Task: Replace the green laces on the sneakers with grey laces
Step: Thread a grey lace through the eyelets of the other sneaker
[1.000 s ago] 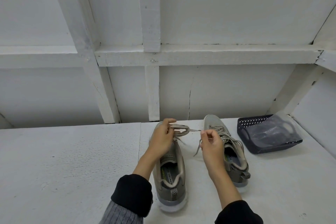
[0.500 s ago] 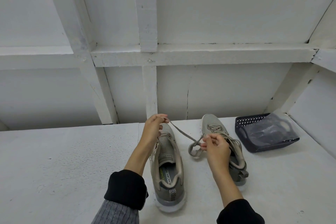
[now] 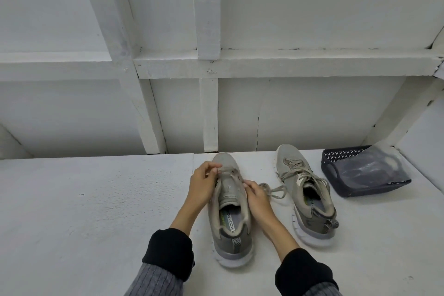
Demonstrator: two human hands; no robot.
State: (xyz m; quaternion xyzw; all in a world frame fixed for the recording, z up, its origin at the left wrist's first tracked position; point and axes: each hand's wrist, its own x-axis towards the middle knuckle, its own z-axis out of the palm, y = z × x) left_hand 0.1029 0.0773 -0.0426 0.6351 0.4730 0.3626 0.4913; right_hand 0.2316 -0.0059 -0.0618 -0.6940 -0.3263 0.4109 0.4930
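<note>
Sneakers first: from the head camera we have the near sneaker standing heel-toward-us on the white table, right between our wrists, where both hands can reach the eyelets. Our left hand sits at the toe end, thumb and forefinger pinching the lace where it crosses the lowest eyelets, we judge to draw it out. Our right hand braces the shoe's right edge, fingers curled; whether they clamp a strand we cannot tell. A loose lace end trails onto the table just beside that hand. The other sneaker waits to the right, apart, fully laced. Beyond it a dark basket holds a clear plastic bag, likely the spare laces, though its contents are too hazy to read.
</note>
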